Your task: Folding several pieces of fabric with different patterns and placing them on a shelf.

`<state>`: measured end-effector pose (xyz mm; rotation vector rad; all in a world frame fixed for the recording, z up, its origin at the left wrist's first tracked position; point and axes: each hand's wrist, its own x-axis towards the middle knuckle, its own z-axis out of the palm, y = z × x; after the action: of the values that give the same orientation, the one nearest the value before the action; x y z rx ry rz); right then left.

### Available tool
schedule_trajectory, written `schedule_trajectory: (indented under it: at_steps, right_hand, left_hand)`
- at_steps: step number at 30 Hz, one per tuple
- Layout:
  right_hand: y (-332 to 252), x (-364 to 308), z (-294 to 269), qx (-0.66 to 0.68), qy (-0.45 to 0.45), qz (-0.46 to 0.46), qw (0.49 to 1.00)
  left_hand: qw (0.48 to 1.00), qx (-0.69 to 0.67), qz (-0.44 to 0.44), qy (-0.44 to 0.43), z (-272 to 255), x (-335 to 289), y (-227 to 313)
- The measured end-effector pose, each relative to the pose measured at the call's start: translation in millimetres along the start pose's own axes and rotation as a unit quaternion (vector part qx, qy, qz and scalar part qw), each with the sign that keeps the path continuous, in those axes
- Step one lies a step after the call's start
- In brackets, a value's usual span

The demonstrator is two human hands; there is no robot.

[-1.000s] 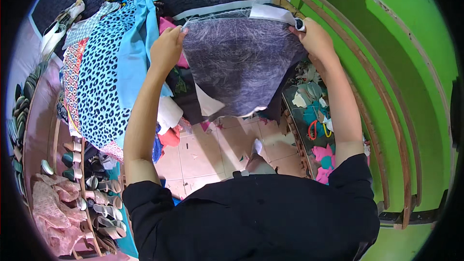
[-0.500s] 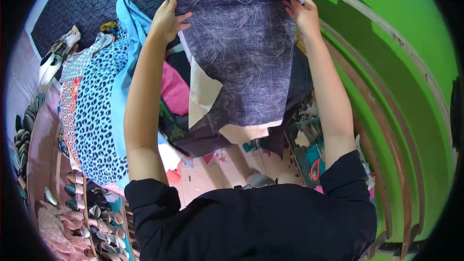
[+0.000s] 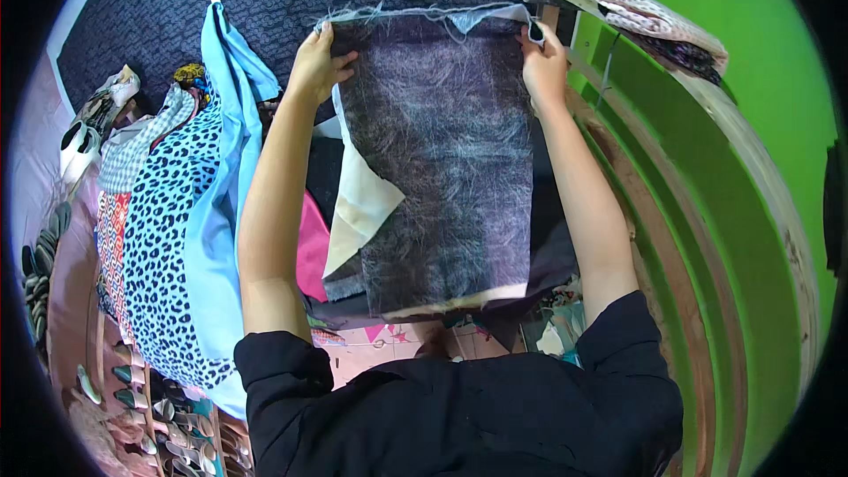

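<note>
A dark grey-purple piece of fabric (image 3: pixel 442 159) with pale streaks hangs stretched between my hands. Its top edge is frayed, with loose light blue threads. My left hand (image 3: pixel 318 64) pinches the top left corner, some fingers spread over the front. At the top right corner my right hand (image 3: pixel 544 62) grips the cloth, its fingertips partly behind the edge. A cream flap (image 3: pixel 364 203) folds out at the fabric's left side, and a pale strip shows along the bottom.
To the left hang a light blue cloth (image 3: pixel 216 256) and a leopard-print cloth (image 3: pixel 168 247). Several shoes (image 3: pixel 181 433) sit on racks at lower left. Curved wooden rails (image 3: pixel 680 300) run along the green wall (image 3: pixel 768 238). A folded knit (image 3: pixel 654 22) lies at upper right.
The fabric hangs lower in view and straighter, its bottom edge further down. Both hands keep their hold on the top corners. The view has tilted, showing more of the dark patterned backdrop.
</note>
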<state>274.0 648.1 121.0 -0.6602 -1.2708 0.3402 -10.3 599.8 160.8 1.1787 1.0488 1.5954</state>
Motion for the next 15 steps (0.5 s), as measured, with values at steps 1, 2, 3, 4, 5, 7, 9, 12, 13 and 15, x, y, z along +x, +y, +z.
schedule_trajectory:
  at_steps: [1,2,3,4,5,7,9,12,13,15]
  right_hand:
    - [12.3,2.1,4.0,0.0,-0.008,0.006,1.0]
    - [29.2,3.8,8.1,-0.002,-0.007,0.008,1.0]
    - [49.0,6.0,10.2,0.002,-0.008,0.024,1.0]
    - [68.9,10.2,12.5,0.006,-0.01,0.039,0.999]
    - [88.7,14.3,15.4,-0.029,0.0,0.039,0.999]
    - [120.8,12.1,27.1,-0.126,-0.005,0.057,0.99]
    - [145.9,3.3,51.8,-0.17,0.005,0.089,0.981]
    - [207.3,-12.9,46.1,-0.202,-0.024,0.104,0.974]
    - [211.4,-28.9,73.1,-0.168,-0.097,0.086,0.977]
    - [233.2,-60.5,83.0,-0.206,-0.153,0.168,0.952]
  left_hand:
    - [1.0,-0.002,-0.019,-0.023,-5.6,12.3,-8.6]
    - [0.999,0.007,-0.035,-0.007,-8.3,24.2,-20.7]
    - [0.998,0.002,-0.057,-0.014,-11.3,36.7,-32.3]
    - [0.997,-0.005,-0.077,-0.022,-12.1,49.9,-44.9]
    - [0.996,0.001,-0.091,-0.024,-12.8,63.2,-57.6]
    - [0.994,0.037,-0.105,-0.017,-24.4,87.7,-91.7]
    - [0.993,0.048,-0.095,-0.05,-53.4,113.5,-137.4]
    - [0.982,0.157,-0.066,-0.08,-38.4,119.5,-197.6]
    - [0.944,0.326,0.051,-0.012,-85.6,119.7,-238.6]
    - [0.895,0.439,0.053,-0.053,-105.5,110.1,-275.0]
